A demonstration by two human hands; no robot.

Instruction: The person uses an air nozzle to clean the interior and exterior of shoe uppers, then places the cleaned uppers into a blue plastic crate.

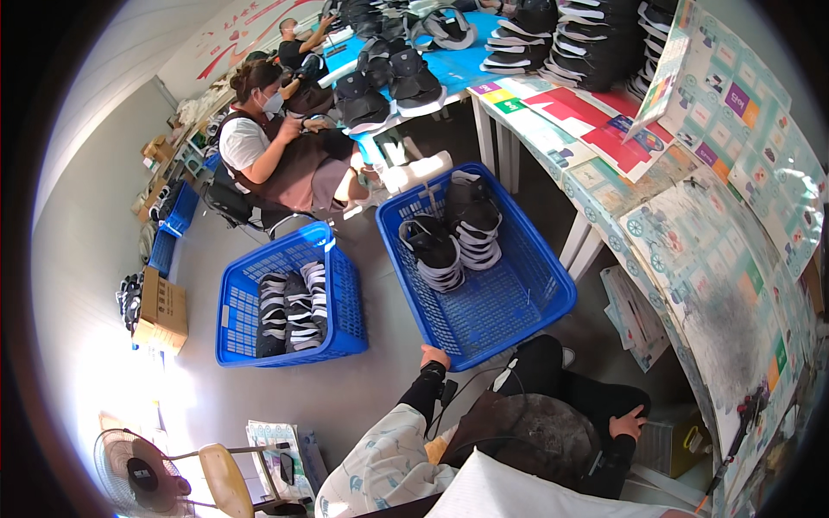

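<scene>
My left hand (436, 356) is closed on the near rim of a blue plastic basket (535, 324) in front of me. Inside that basket, toward its far left part, stand two stacks of black caps with pale edges, a nearer stack (432, 252) and a taller stack (473, 220). My right hand (629, 423) lies on my dark-trousered leg with its fingers spread, holding nothing. To the left, a second blue basket (345, 332) contains several rows of nested caps (294, 311) lying on their sides.
A paper-covered worktable (622, 216) runs along my right, with tall cap stacks (591, 43) at its far end. Beyond the baskets, a seated co-worker (276, 155) is beside a blue table (471, 65) bearing caps. A fan (138, 470) and a cardboard box (161, 311) stand left.
</scene>
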